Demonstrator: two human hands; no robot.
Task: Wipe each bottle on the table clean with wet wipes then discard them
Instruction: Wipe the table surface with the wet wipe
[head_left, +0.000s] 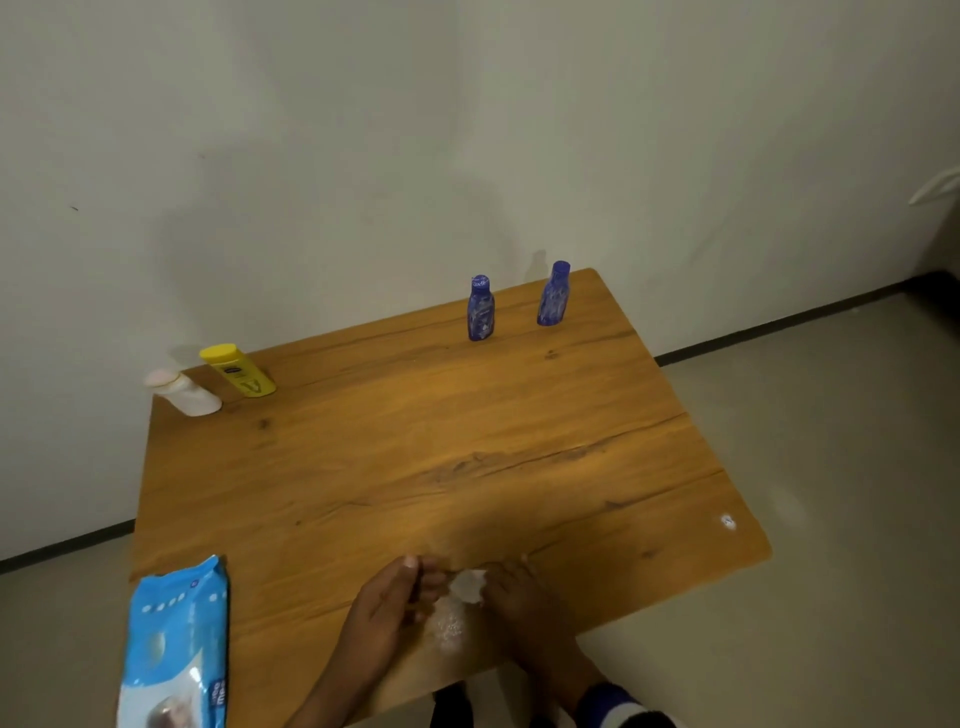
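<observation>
I see both hands, left (387, 603) and right (519, 597), each with its grip pinched on one wet wipe (462, 597) over the desk's (415, 441) near edge; four bottles (480, 309) stand at the far edge.

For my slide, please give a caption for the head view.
Both hands hold a wet wipe before four bottles.

The wet wipes pack (174, 649) runs off the frame's bottom edge at lower left. The wipe (457, 608) between both hands is blurred, its shape unclear.
</observation>
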